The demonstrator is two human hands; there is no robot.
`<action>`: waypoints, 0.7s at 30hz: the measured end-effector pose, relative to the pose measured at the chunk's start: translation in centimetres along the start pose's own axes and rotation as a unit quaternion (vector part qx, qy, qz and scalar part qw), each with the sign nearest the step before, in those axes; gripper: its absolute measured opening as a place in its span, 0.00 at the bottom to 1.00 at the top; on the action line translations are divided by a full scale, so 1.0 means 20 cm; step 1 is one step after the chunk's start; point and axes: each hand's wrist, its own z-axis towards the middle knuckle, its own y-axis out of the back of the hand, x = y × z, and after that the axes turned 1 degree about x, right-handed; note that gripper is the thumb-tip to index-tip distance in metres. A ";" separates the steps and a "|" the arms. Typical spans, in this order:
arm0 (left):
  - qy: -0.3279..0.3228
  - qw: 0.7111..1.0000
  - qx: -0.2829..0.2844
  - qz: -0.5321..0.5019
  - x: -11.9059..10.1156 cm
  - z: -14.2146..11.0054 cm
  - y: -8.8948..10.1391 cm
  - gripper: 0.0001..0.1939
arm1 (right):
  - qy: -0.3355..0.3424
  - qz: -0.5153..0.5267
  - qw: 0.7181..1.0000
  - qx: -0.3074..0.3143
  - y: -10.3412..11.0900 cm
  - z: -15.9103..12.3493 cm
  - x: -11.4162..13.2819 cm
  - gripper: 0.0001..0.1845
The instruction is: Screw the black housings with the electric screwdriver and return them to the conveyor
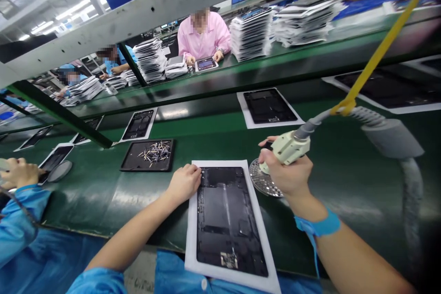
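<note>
In front of me an opened black tablet housing (pixel 223 220) lies on a white sheet (pixel 193 257) that reaches over the bench edge. At its upper left edge my left hand (pixel 186 183) has its fingers closed together, pressing on the rim. To the right, my right hand (pixel 292 172) is wrapped round a cream electric screwdriver (pixel 285 148), whose grey cable is tied to a yellow strap (pixel 382 50). Its tip is hidden behind the hand, above a round metal screw plate (pixel 263 181) full of small holes. A blue band circles my right wrist.
A black tray (pixel 129 158) with small loose parts stands at left. More tablet housings (pixel 270 104) lie on sheets along the green bench (pixel 148 211). A thick grey cable (pixel 411 202) hangs at right. A co-worker's hand (pixel 22 172) is at far left; a person in pink sits opposite.
</note>
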 end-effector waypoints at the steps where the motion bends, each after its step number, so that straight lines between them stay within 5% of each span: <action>1: -0.001 1.000 0.003 0.005 -0.02 -0.01 0.01 0.10 | 0.001 -0.001 1.000 0.000 0.00 0.00 0.01 0.11; 6: 0.005 1.000 0.002 -0.025 -0.04 -0.03 0.03 0.14 | 0.018 -0.012 1.000 -0.021 0.01 0.01 0.03 0.10; 14: 0.014 0.949 -0.016 -0.315 0.21 0.18 -0.09 0.10 | 0.032 -0.011 0.999 -0.040 0.00 0.05 -0.03 0.13; 21: -0.012 0.939 -0.024 -0.344 0.20 0.17 -0.08 0.10 | 0.043 -0.035 0.998 -0.028 -0.05 0.08 -0.06 0.13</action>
